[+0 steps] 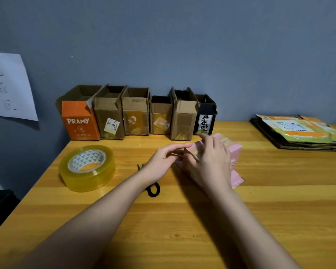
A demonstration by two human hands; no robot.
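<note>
Small pink cardboard box [235, 150]: light, hollow, likely crushable; best held at stiff edges. Right grip [211, 164] curled over its top; left grip [163, 162] pinching clear tape strip [177, 155] against its side.

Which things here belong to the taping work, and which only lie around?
Job in hand: pink box, left hand, right hand, tape roll, scissors.
Lying about: row of open cartons, stack of flat packaging, paper on the wall.
</note>
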